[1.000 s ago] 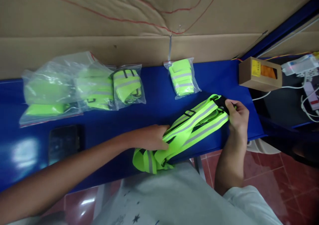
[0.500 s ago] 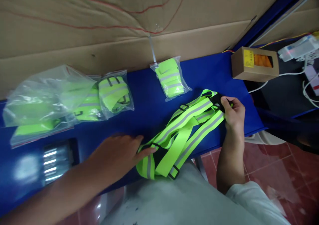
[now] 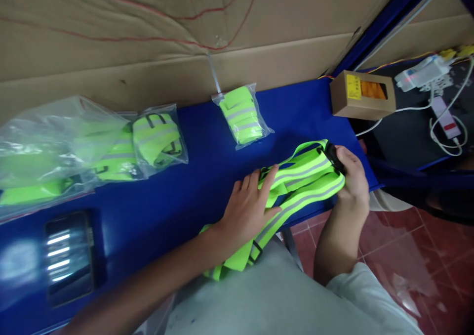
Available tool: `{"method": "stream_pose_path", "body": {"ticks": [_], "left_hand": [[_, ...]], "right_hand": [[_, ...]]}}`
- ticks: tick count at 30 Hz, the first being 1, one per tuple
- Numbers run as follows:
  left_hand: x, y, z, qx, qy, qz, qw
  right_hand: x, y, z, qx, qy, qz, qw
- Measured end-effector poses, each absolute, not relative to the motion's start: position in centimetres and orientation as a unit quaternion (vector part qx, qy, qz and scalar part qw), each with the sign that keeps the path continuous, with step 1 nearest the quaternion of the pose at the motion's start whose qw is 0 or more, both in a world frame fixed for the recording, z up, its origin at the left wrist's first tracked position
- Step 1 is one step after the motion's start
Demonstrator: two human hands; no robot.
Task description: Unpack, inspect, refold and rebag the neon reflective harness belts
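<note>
Neon straps (image 3: 303,171) | right hand (image 3: 354,176) — gripping end | yellow label (image 3: 353,87) — unreadable

green straps (image 3: 298,203): part-hidden | leftmost bag (image 3: 33,147): cut off | label (image 3: 353,87): illegible

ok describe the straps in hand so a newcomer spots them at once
Find the blue table beside the cardboard wall. At its near edge, under the left hand and gripped by the right hand, are yellow-green straps with grey stripes. Unlike the bagged bundles farther back, they lie loose, outside any plastic.
</note>
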State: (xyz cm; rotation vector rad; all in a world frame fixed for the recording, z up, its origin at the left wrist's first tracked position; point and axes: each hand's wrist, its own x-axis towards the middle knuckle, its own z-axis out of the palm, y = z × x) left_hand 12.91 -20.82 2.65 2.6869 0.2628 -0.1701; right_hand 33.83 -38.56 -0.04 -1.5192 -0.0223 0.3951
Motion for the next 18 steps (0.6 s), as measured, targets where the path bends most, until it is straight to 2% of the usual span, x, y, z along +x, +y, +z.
{"method": "stream_pose_path", "body": {"ticks": [4, 8, 10, 14, 18], "left_hand": [[13.3, -19.1, 5.2, 0.925, 0.102, -0.087, 0.355], [15.4, -18.7, 8.3, 0.878, 0.082, 0.036, 0.471], [16.7, -19.3, 8.9, 0.821, 0.042, 0.048, 0.568], [18.3, -21.2, 7.5, 0.667, 0.003, -0.071, 0.741], [18.4, -22.5, 5.6, 0.535, -0.011, -0.141, 0.833]], "right_hand": [[32.6, -39.3, 2.7, -0.669, -0.020, 0.215, 0.711], [30.6, -39.1, 5.6, -0.691, -0.065, 0.224, 0.684], [29.5, -38.8, 7.0, -0.711, -0.115, 0.200, 0.665], [27.6, -37.7, 9.1, -0.771, -0.202, 0.069, 0.600], [27.1, -36.3, 10.1, -0.802, -0.219, 0.011, 0.556]]}}
